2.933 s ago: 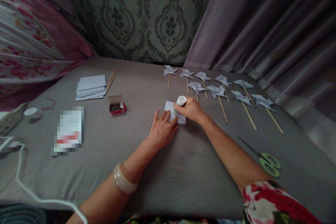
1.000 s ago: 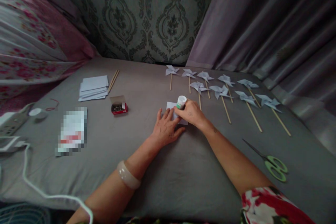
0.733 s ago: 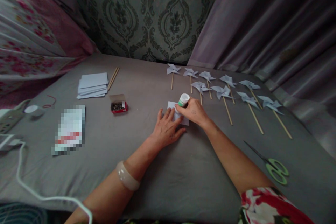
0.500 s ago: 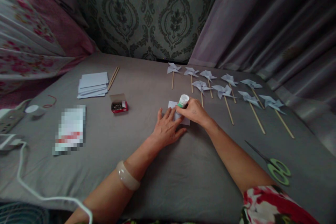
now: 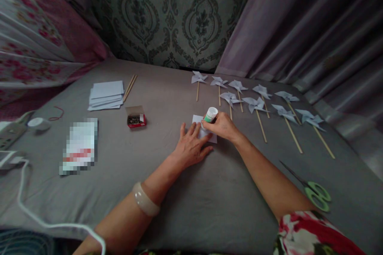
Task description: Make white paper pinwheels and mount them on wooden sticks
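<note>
My left hand point(image 5: 191, 146) lies with its fingers spread, pressing a small white sheet of paper point(image 5: 212, 138) flat on the grey cloth. In my right hand point(image 5: 224, 126) is a glue stick point(image 5: 212, 114), white with a green band, tilted with its white end up. Its lower end meets the paper or sits just over it; my fingers hide the exact contact. Just beyond my right hand lie several white paper pinwheels point(image 5: 255, 104) on wooden sticks.
Scissors point(image 5: 312, 187) with green handles lie at the right. Toward the left are a red open box point(image 5: 136, 120) of small metal pieces, stacked paper point(image 5: 106, 95), wooden sticks point(image 5: 130, 88), a blurred packet point(image 5: 79, 145), a white roll point(image 5: 39, 124) and a white cable point(image 5: 60, 225).
The glue stick and my right hand have shifted slightly to the right over the paper. My left hand stays pressed in place.
</note>
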Demonstrator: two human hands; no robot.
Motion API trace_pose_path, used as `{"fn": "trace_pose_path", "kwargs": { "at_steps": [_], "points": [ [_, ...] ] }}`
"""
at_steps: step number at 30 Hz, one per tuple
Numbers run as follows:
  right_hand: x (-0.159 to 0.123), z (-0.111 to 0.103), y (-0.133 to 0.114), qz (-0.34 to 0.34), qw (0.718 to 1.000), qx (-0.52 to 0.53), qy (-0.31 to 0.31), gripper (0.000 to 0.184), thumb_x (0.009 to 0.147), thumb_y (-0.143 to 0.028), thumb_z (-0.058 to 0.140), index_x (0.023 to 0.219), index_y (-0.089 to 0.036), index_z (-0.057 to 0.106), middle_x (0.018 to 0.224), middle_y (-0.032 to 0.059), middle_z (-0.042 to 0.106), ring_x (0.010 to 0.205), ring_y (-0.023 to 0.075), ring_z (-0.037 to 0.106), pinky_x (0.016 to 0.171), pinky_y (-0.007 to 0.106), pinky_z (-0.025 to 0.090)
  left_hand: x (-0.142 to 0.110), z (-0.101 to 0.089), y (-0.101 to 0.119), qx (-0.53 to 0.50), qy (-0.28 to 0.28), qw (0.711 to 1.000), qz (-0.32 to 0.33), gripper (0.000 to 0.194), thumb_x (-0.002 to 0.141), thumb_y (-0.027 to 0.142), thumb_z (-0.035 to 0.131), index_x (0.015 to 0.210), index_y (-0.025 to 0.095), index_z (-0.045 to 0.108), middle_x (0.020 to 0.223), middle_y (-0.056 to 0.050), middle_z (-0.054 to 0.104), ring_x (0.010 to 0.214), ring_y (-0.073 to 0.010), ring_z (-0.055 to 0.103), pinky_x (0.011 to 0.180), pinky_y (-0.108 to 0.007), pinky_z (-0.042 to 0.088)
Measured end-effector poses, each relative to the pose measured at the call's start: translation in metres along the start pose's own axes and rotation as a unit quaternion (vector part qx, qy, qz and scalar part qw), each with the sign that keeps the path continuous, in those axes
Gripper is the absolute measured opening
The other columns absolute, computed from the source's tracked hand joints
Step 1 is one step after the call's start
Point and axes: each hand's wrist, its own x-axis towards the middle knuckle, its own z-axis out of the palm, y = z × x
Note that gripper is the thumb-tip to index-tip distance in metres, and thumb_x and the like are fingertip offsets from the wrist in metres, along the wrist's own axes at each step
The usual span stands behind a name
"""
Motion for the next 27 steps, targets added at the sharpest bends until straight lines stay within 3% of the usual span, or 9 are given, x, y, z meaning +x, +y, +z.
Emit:
{"fn": "trace_pose_path", "kwargs": {
  "at_steps": [8, 15, 20, 27],
  "points": [
    [-0.004, -0.008, -0.002, -0.012, 0.999, -0.004, -0.043, 0.022, 0.070, -0.033, 0.059, 0.077, -0.014, 0.068, 0.066, 0.0011, 0.064, 0.065, 0.0163, 0.059, 0.058, 0.024, 0.042, -0.001, -0.001, 0.000, -0.006, -0.003, 1.000, -0.006, 0.049, 0.091, 0.054, 0.038, 0.131, 0.031, 0.051, 0.147, -0.013, 0.039, 0.137, -0.0354, 0.031, 0.108, -0.065, 0.013],
    [-0.006, 0.006, 0.003, 0.014, 0.999, 0.002, 0.051, 0.026, 0.072, -0.039, 0.060, 0.074, -0.014, 0.066, 0.067, 0.0040, 0.066, 0.064, 0.0165, 0.059, 0.060, 0.025, 0.043, 0.001, -0.001, 0.000, -0.009, 0.000, 1.000, -0.009, 0.048, 0.090, 0.055, 0.039, 0.130, 0.032, 0.053, 0.147, -0.013, 0.039, 0.136, -0.0362, 0.032, 0.108, -0.065, 0.012],
    [-0.011, 0.004, -0.004, -0.025, 0.999, -0.025, 0.036, 0.022, 0.073, -0.037, 0.059, 0.073, -0.015, 0.065, 0.067, 0.0031, 0.065, 0.062, 0.0145, 0.057, 0.060, 0.024, 0.041, 0.001, -0.001, -0.001, -0.010, -0.003, 1.000, -0.009, 0.047, 0.089, 0.054, 0.042, 0.128, 0.031, 0.055, 0.145, -0.013, 0.041, 0.136, -0.0361, 0.032, 0.108, -0.065, 0.014],
    [-0.012, 0.004, -0.002, -0.001, 0.998, -0.030, 0.059, 0.024, 0.073, -0.038, 0.059, 0.072, -0.015, 0.065, 0.066, 0.0030, 0.064, 0.062, 0.0146, 0.056, 0.059, 0.024, 0.041, 0.002, -0.001, 0.000, -0.013, -0.007, 1.000, -0.014, 0.047, 0.090, 0.055, 0.041, 0.129, 0.033, 0.054, 0.145, -0.012, 0.041, 0.136, -0.0363, 0.033, 0.107, -0.066, 0.014]
  ]
}}
